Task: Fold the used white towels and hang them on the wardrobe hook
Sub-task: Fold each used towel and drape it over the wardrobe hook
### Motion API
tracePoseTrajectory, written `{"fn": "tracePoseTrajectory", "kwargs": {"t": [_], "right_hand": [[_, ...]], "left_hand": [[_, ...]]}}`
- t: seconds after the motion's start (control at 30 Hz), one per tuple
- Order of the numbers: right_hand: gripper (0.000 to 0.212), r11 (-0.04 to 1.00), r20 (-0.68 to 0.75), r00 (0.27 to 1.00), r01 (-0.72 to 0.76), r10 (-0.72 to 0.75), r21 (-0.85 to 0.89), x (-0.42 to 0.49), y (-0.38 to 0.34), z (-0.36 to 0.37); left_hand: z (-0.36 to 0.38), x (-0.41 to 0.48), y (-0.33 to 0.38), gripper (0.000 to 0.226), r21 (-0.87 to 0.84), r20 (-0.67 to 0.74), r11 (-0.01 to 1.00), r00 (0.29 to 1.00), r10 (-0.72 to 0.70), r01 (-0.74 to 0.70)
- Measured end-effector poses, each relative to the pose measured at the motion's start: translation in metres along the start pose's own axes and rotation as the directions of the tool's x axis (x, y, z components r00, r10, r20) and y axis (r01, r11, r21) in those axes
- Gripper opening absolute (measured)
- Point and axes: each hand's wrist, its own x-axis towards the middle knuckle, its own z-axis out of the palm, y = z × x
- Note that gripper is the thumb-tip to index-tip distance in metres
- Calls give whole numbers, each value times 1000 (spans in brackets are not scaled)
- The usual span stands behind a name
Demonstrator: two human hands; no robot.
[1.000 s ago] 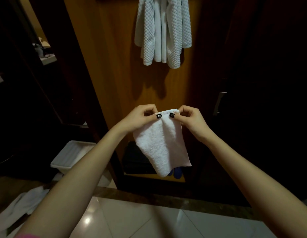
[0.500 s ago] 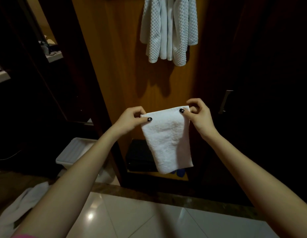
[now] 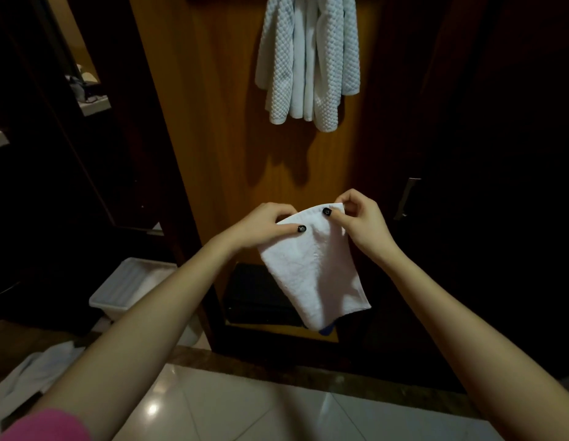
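A small folded white towel (image 3: 312, 268) hangs in the air in front of the wooden wardrobe panel (image 3: 213, 122). My left hand (image 3: 264, 226) pinches its upper left corner and my right hand (image 3: 359, 219) pinches its upper right corner; the two hands are close together. The towel's top edge slopes up to the right and its body droops down and right. Above, white waffle-weave towels (image 3: 308, 58) hang bunched at the top of the panel; the hook itself is out of sight.
A white plastic bin (image 3: 127, 288) stands on the floor at lower left. A crumpled white cloth (image 3: 32, 374) lies on the floor near the bottom-left corner. A dark box (image 3: 257, 297) sits low in the wardrobe. A metal door handle (image 3: 407, 198) is at right.
My hands have drawn closer together along the towel's top edge after spreading it half a second ago. The towel now slants, and the view has shifted slightly.
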Motion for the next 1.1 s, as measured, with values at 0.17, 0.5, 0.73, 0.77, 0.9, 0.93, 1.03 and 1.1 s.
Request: {"fn": "tracePoseTrajectory", "kwargs": {"t": [0.17,0.5,0.73,0.77,0.9,0.93,1.03,1.1], "right_hand": [[13,992,-68,997,34,-42,-121,-9,1,-10],[10,987,-90,991,84,-97,-136,-15,9,-2],[34,915,142,946,319,-292,-247,-25,3,9],[31,906,140,944,326,-299,-270,-24,3,10],[21,903,118,957,290,-266,-316,-20,3,12],[28,883,123,963,270,-241,-383,-20,3,14],[40,736,96,970,231,-221,-636,-17,5,18],[33,726,118,970,238,-212,-645,-15,6,19]], "left_hand": [[9,3,7,23,99,-150,995,988,33,-18],[6,14,11,8,-116,-291,989,949,-120,90],[9,11,10,26,-606,-178,785,941,-289,127],[10,11,10,29,-650,-167,751,941,-294,119],[15,11,7,26,-741,-147,660,929,-340,124],[17,10,6,24,-751,-141,645,919,-367,143],[24,11,9,22,-770,-121,609,892,-436,193],[28,12,12,24,-782,-128,592,882,-454,192]]}}
